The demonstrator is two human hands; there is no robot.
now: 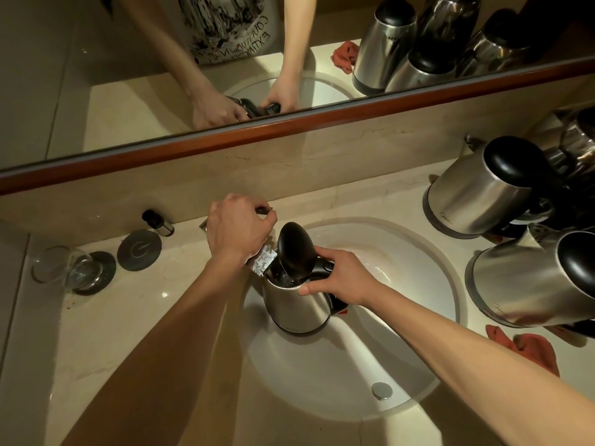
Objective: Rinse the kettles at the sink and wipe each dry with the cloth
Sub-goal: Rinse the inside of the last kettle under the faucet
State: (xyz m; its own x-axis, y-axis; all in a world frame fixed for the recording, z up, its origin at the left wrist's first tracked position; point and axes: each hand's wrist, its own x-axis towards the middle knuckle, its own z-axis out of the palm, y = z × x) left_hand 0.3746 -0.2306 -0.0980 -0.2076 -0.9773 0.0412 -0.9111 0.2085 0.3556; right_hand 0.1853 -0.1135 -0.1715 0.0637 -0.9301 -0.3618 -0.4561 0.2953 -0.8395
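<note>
Left of both hands, a glass [69, 268] lies tipped on the counter [135, 317]; I cannot tell if anything is in it. The left hand [240, 228] has its fingers curled around the tap lever [264, 210]. Just below these fingers, the kettle [297, 304] stands in the sink [428, 252], lid [294, 249] up, with some water visible inside. The right hand [343, 278] grips its handle. I think it is best to hold the mouth under the spout and open the tap gently. Right of the fingers, two kettles [476, 194] wait, and the cloth [528, 349] lies near.
</note>
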